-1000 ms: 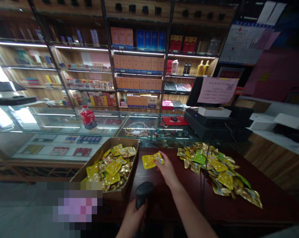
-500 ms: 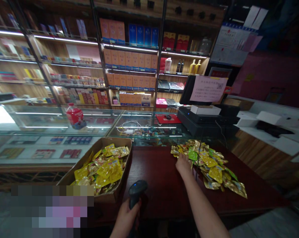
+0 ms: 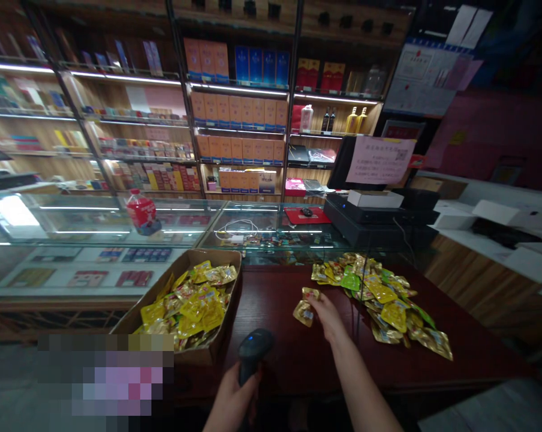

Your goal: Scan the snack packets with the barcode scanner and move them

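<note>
- right fingers (image 3: 315, 299): closed in a pinch on the upper right part of a gold packet (image 3: 303, 314); the thumb and fingertips overlap it, so the exact grip is partly hidden; whether it is one packet or two joined, I cannot tell
- packet: before the right hand (image 3: 328, 318), on its left side, over the bare table (image 3: 271, 288); whether it touches the wood, I cannot tell
- relation that matters, as I judge it: packet to scanner (image 3: 255, 343); the packet is ahead and to the right of the scanner's head, apart from it, with bare table between; the right hand is the nearer to the packet
- packet's long axis: slanting from the pinch at far right to the free end at near left; the free end points back toward the person, its line passing right of the scanner
- left hand (image 3: 235, 390): wrapped round the scanner's handle, head upward; its underside fingers are mostly hidden
- farther out: the pile (image 3: 394, 315) to the right of the right hand; the box (image 3: 220, 349) of packets to the left of the scanner
</note>
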A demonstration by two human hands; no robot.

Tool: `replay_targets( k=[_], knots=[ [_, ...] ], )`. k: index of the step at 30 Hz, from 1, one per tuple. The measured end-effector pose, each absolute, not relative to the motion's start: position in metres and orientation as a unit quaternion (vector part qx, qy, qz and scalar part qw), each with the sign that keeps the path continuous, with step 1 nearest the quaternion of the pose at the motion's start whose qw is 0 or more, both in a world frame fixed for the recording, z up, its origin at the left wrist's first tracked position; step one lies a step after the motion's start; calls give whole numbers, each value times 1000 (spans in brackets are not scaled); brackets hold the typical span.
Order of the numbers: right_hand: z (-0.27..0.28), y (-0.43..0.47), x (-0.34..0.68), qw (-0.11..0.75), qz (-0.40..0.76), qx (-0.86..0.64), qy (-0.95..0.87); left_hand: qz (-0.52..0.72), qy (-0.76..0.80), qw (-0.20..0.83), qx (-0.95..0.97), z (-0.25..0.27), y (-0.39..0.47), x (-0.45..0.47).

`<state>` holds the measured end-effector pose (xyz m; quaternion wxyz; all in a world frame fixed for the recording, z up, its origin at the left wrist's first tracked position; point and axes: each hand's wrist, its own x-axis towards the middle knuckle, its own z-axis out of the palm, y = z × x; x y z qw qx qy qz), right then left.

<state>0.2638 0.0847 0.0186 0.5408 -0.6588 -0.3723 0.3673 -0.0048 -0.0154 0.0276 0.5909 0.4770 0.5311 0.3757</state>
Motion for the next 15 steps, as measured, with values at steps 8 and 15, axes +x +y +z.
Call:
replay_targets(
  k=[8, 15],
  knots=[
    [20, 73, 242, 594, 448, -612, -269, 347, 481, 536, 600, 61, -25, -4],
    [26, 74, 239, 609, 465, -589, -257, 342, 469, 500, 642, 67, -26, -2]
  ],
)
